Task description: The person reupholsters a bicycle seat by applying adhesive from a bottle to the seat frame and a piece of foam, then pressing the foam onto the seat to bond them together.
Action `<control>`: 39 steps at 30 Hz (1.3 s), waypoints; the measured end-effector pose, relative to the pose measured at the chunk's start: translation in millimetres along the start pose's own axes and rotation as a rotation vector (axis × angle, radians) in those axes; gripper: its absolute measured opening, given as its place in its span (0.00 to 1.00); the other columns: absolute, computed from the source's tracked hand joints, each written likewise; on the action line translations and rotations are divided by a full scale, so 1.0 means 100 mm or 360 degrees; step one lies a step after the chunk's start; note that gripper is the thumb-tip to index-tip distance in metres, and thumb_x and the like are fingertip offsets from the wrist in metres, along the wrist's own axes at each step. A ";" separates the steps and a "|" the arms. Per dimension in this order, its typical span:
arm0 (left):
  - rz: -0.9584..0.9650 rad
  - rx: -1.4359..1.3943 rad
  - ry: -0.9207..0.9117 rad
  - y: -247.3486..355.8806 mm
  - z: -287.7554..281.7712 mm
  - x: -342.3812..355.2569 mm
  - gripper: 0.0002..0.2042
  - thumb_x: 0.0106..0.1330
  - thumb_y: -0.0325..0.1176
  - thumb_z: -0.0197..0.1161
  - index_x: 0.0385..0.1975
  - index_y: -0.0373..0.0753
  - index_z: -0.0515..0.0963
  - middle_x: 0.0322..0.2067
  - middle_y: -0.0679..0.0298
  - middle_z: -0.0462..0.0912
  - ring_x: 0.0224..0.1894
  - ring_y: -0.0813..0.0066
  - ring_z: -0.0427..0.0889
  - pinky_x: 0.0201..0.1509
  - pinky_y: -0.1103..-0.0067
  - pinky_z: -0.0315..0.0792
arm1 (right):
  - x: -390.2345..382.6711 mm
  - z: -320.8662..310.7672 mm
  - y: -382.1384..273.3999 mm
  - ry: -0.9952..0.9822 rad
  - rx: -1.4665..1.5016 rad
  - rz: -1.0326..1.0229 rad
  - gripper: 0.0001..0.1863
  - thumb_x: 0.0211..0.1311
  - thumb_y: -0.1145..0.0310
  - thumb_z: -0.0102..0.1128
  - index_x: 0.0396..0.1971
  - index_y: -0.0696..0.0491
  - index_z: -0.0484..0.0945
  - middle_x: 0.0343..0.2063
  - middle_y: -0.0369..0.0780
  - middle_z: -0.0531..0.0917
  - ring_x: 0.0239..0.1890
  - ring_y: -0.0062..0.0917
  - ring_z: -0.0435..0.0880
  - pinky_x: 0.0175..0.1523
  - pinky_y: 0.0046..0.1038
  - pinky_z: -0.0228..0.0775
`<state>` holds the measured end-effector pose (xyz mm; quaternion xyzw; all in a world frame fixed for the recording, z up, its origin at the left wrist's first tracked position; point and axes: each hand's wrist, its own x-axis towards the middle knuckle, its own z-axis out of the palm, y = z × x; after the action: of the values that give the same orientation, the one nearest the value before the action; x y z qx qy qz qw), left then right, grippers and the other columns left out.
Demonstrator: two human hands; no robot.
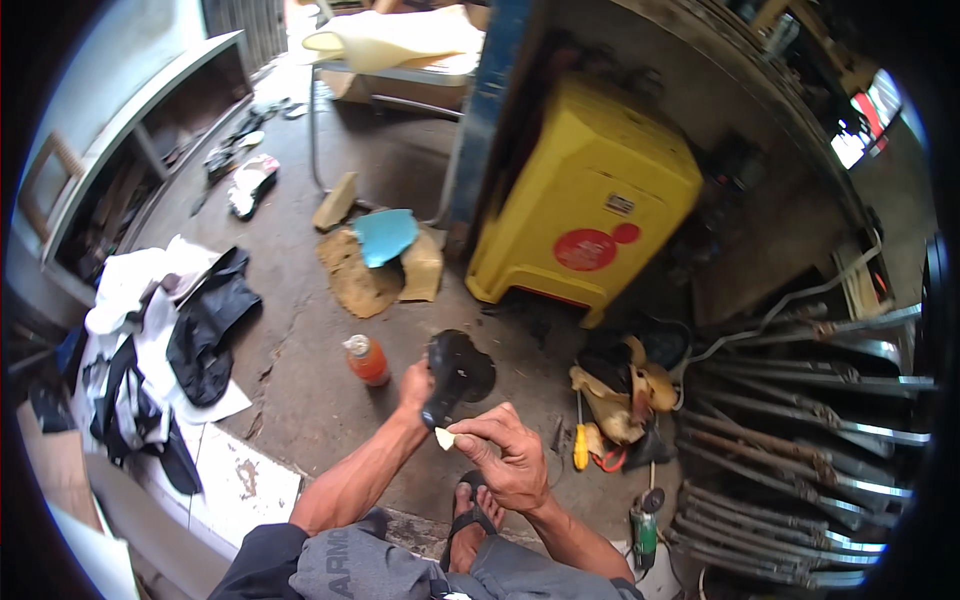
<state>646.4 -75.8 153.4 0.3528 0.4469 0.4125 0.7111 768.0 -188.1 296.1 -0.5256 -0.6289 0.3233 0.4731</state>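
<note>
My left hand is closed around a black, curved, shoe-like piece in front of me. Close by, my right hand pinches a small pale-yellow chip between thumb and fingers, beside the lower end of the black piece. I cannot tell whether the two touch. Behind the black piece a dark round shape shows, its kind unclear. A bottle of orange liquid stands on the floor left of my left hand. Under my right hand is my sandalled foot.
A yellow plastic stool leans ahead. Brown foam pieces and a blue sheet lie beyond the bottle. At right are a yellow-handled screwdriver, red-handled scissors, a green angle grinder and stacked metal tubes. Black-and-white cloths lie left.
</note>
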 end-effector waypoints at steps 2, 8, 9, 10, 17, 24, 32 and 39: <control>0.0061 -0.0385 -0.0190 -0.08 -0.09 0.04 0.17 0.78 0.36 0.49 0.58 0.35 0.76 0.48 0.54 0.85 0.47 0.64 0.87 0.54 0.70 0.82 | -0.04 -0.07 0.06 0.0037 0.0040 0.0031 0.08 0.62 0.70 0.70 0.40 0.54 0.88 0.32 0.40 0.85 0.38 0.29 0.81 0.45 0.30 0.72; -0.0379 -0.1218 -0.0311 -0.19 -0.06 0.08 0.16 0.78 0.37 0.50 0.58 0.40 0.76 0.48 0.60 0.85 0.46 0.66 0.85 0.52 0.72 0.80 | -0.86 -0.51 1.46 0.0411 -0.0748 0.1162 0.14 0.65 0.61 0.64 0.43 0.54 0.87 0.35 0.48 0.87 0.38 0.38 0.87 0.46 0.34 0.77; -0.0543 -0.1129 -0.0229 -0.25 -0.03 0.09 0.14 0.78 0.37 0.47 0.55 0.43 0.77 0.43 0.65 0.86 0.38 0.70 0.86 0.44 0.74 0.82 | -1.19 -0.63 1.75 0.0439 -0.0810 0.1175 0.15 0.65 0.59 0.64 0.44 0.53 0.87 0.34 0.48 0.87 0.38 0.39 0.87 0.46 0.35 0.77; -0.0686 -0.1162 -0.0155 -0.37 -0.10 0.15 0.13 0.78 0.37 0.48 0.52 0.43 0.78 0.42 0.63 0.86 0.39 0.68 0.87 0.47 0.71 0.82 | -1.44 -0.68 1.98 0.0447 -0.0852 0.1173 0.16 0.64 0.58 0.65 0.44 0.52 0.87 0.33 0.49 0.87 0.38 0.40 0.88 0.46 0.36 0.77; -0.0691 -0.1169 0.0274 -1.17 -0.35 0.62 0.11 0.79 0.35 0.48 0.47 0.40 0.77 0.42 0.61 0.86 0.42 0.65 0.86 0.51 0.64 0.82 | -1.88 -0.76 2.17 0.0709 -0.0834 0.1534 0.15 0.65 0.61 0.64 0.46 0.52 0.87 0.32 0.44 0.89 0.36 0.31 0.89 0.44 0.33 0.78; -0.0417 -0.1348 -0.0002 -1.36 -0.30 1.25 0.13 0.75 0.40 0.60 0.52 0.41 0.78 0.46 0.62 0.85 0.47 0.65 0.85 0.55 0.65 0.81 | -1.65 -0.85 2.08 0.0658 -0.0514 0.1499 0.14 0.65 0.68 0.64 0.47 0.59 0.85 0.31 0.37 0.87 0.29 0.18 0.82 0.37 0.23 0.75; -0.0499 -0.1461 0.0207 -1.34 -0.53 0.90 0.31 0.80 0.53 0.39 0.71 0.34 0.60 0.71 0.52 0.63 0.71 0.56 0.64 0.76 0.61 0.57 | -1.61 -0.74 2.09 0.0771 -0.0014 0.1591 0.13 0.67 0.69 0.62 0.48 0.59 0.84 0.30 0.36 0.86 0.27 0.18 0.81 0.34 0.23 0.75; -0.0617 -0.0980 0.0273 -0.86 -0.73 -0.25 0.38 0.76 0.54 0.48 0.76 0.36 0.47 0.76 0.49 0.50 0.77 0.52 0.53 0.78 0.54 0.52 | -1.55 -0.76 2.28 0.1388 0.1054 0.1609 0.12 0.72 0.70 0.55 0.51 0.57 0.76 0.38 0.41 0.82 0.33 0.27 0.82 0.37 0.30 0.77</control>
<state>595.8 -124.2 61.9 -0.0045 0.4185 0.4132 0.8088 920.2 -290.1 76.5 -0.6614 0.0647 0.4362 0.6068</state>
